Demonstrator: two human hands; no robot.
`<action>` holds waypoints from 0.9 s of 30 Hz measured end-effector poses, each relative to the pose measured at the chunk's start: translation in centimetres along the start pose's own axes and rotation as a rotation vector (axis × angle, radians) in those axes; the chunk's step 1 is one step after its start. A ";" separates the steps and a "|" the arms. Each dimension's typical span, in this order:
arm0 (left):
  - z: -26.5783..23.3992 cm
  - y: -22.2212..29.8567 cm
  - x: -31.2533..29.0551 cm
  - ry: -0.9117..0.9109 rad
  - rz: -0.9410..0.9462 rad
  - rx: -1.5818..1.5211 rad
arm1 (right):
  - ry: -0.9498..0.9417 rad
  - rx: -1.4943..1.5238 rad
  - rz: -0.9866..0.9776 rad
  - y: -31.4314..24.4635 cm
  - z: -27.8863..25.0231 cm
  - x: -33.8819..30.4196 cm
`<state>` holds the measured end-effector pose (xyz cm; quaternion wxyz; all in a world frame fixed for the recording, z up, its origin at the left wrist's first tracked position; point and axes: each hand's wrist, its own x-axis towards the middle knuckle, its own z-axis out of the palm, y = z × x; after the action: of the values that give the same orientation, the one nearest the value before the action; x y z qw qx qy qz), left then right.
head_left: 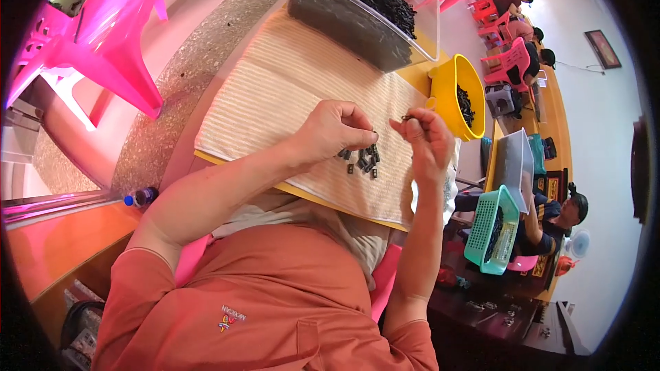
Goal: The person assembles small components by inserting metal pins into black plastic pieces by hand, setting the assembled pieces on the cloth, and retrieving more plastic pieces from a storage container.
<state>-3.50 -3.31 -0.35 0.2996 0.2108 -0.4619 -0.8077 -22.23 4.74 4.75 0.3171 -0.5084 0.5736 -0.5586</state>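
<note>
Over the striped cloth (275, 75) my left hand (333, 129) is closed in a pinch, thumb against fingers. Its tips are just above a small pile of black pieces (368, 159), short and block-like. What lies between those tips is too small to make out. To its right, my right hand (430, 143) is raised with thumb and forefinger pinched on a small dark piece (407, 117). The two hands are a short gap apart.
Beyond the cloth stands a clear plastic bin (344, 20) full of black pieces. A yellow tub (447, 89) with more sits right. Further right are a green basket (485, 233), a grey bin (510, 158) and a seated person (546, 216). Pink chairs (103, 48) stand left.
</note>
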 end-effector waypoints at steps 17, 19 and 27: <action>0.4 0.6 -0.7 -0.096 -0.052 -0.032 | -0.054 0.110 0.105 1.6 0.6 -4.3; 0.5 0.5 -0.7 -0.102 -0.053 -0.039 | -0.050 0.126 0.101 1.7 0.6 -4.4; 0.7 0.3 -0.7 -0.188 -0.049 -0.030 | -0.069 0.097 0.051 1.3 0.8 -5.0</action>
<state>-3.35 -2.48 0.32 0.2382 0.1406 -0.4706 -0.8379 -20.41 9.02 2.39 0.3751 -0.4968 0.5474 -0.5593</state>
